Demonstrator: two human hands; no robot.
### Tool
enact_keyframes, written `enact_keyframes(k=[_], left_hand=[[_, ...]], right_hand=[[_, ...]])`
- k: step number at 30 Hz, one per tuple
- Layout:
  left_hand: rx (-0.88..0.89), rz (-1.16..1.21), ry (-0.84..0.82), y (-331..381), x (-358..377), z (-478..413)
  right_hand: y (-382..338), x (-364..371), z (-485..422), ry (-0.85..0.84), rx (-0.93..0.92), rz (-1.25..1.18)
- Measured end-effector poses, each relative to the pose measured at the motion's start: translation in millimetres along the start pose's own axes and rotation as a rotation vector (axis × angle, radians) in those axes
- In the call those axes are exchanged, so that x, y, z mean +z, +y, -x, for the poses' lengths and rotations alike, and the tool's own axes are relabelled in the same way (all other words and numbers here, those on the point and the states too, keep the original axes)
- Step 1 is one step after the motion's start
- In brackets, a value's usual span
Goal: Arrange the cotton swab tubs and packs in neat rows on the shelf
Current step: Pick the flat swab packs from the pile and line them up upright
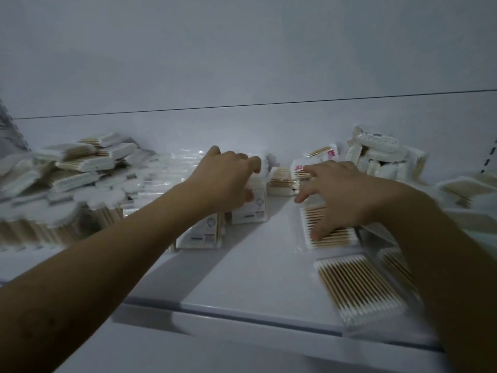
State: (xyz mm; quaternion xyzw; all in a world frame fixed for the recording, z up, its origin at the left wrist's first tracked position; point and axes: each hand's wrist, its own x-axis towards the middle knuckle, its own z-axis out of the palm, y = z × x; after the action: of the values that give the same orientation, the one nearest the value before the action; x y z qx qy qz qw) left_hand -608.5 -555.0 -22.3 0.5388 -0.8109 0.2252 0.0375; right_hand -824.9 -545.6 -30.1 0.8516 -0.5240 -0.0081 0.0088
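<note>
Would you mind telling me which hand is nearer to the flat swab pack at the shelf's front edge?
Right. The right hand rests on the neighbouring pack just behind the flat swab pack; the left hand grips an upright pack farther left.

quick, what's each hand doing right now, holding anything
Left hand: grips the upright swab pack.
Right hand: open, fingers spread, resting on the flat swab pack.

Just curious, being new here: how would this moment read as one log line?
left hand grips upright swab pack | right hand presses flat swab pack | shelf rows unfinished
</note>
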Motion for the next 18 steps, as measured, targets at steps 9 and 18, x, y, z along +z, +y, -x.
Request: enact_keyframes(k=[9, 18], left_hand=[[0.039, -0.032, 0.064, 5.4, 3.6, -1.8], [0.000, -0.128, 0.115, 10.8, 14.7, 1.0]], right_hand=[[2.3, 5.4, -9.3, 0.030, -0.076, -0.043], [-2.5, -1.1, -4.7, 0.326, -0.123, -0.573]])
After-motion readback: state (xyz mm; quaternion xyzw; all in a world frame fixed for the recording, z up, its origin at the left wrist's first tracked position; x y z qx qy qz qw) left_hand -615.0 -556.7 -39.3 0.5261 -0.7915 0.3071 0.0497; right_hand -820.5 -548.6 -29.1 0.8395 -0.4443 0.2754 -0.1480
